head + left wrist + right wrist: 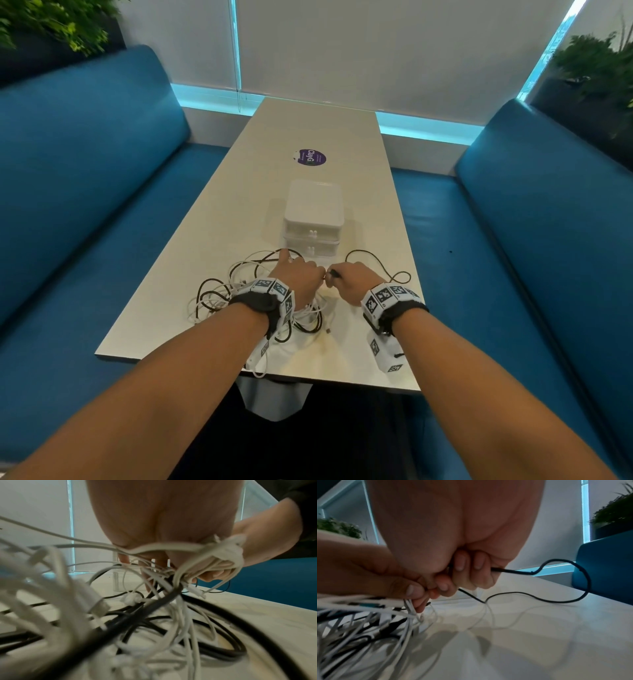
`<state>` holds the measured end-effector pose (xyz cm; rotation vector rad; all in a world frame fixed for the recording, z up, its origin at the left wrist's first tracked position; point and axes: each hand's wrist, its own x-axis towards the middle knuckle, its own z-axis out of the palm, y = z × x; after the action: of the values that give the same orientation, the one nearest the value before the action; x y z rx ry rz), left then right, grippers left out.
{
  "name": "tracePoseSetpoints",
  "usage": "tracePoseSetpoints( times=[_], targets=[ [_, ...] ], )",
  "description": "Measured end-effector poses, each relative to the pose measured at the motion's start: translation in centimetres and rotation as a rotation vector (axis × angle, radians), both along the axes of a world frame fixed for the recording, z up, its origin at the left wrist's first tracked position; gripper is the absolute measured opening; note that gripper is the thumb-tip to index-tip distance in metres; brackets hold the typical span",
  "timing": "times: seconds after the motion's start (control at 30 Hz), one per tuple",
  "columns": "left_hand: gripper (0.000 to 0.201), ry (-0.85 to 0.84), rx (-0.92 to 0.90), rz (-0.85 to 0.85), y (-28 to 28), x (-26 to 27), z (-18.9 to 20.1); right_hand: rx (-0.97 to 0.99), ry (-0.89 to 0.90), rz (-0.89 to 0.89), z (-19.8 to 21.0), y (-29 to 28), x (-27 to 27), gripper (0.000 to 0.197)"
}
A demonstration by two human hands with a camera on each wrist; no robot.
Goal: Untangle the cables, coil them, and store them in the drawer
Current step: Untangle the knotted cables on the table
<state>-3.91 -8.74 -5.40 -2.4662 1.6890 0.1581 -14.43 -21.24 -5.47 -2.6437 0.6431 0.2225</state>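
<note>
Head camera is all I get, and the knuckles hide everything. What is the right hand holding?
Observer: The right hand has its fingers curled round a thin black cable.
Operator: Where does that cable go?
Observer: It leaves the fist on the little-finger side, loops above the table, then curves back to the tabletop near the hand.
Operator: And the left hand?
Observer: The left hand grips a bunch of white cables that wraps over its fingers.
Operator: Is black mixed in there?
Observer: Yes, a thick black cable runs up through the white bunch just below that hand.
</note>
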Motion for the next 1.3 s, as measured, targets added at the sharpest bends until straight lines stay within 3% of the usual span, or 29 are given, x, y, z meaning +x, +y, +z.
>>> tracePoseSetpoints(
  times=[0.2, 0.57, 0.67, 0.8, 0.93, 1.03, 1.3],
  targets=[
    [0.029, 0.206, -0.179, 0.126, 0.1, -0.9, -1.3, -0.03, -0.029, -0.078, 1.0, -1.7, -0.4, 0.022],
    [0.023, 0.107, -0.091, 0.022, 0.6, 0.5, -0.9, -0.082, 0.009, -0.379, 0.5, -4.4, -2.7, 0.027],
    [0.023, 0.071, -0.082, -0.002, 0.1, 0.2, -0.6, -0.21, 0.074, -0.333, 0.4, -3.2, -2.6, 0.028],
    [0.022, 0.066, -0.071, 0.015, -0.2, 0.3, -0.8, -0.387, 0.102, -0.076, 0.0, -0.9, -2.0, 0.028],
    [0.021, 0.059, -0.095, 0.041, -0.1, -0.1, -0.8, -0.265, 0.024, 0.047, 0.0, 1.1, -0.8, 0.024],
    [0.019, 0.03, -0.119, 0.042, 0.3, 0.1, -0.8, -0.135, 0.002, 0.036, 0.0, 1.2, -0.1, 0.025],
    [0.01, 0.036, -0.045, 0.065, 0.4, 0.1, 0.4, -0.069, -0.019, -0.047, -0.1, -0.6, -0.3, 0.025]
  ],
)
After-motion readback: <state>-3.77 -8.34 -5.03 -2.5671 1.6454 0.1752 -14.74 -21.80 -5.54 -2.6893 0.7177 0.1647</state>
